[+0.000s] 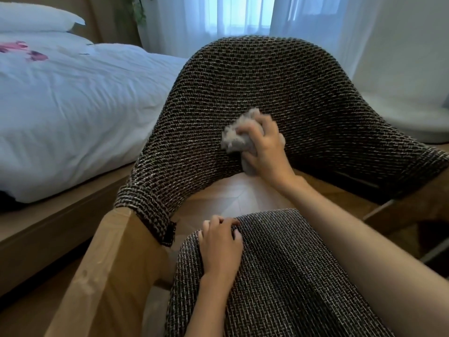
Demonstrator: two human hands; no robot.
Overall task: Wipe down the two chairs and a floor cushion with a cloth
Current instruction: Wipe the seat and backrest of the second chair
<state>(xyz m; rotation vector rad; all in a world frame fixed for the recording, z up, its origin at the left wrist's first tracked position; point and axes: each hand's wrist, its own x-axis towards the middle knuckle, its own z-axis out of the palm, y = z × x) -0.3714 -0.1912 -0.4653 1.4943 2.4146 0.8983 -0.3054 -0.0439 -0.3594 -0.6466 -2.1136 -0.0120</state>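
Note:
A chair with dark woven tweed fabric fills the view, its curved backrest (267,88) ahead and its seat (279,276) close to me. My right hand (264,147) grips a bunched grey cloth (239,137) and holds it against the lower middle of the backrest. My left hand (220,242) rests on the far left edge of the seat, its fingers curled over the fabric edge. A gap between backrest and seat shows the wooden floor (233,195). Only this chair is in view; no second chair or floor cushion shows.
The chair's pale wooden arm (102,263) runs along the left. A bed with white bedding (73,105) on a wooden frame stands close on the left. Sheer curtains (230,18) hang behind the chair, and a white rounded object (413,117) sits to the right.

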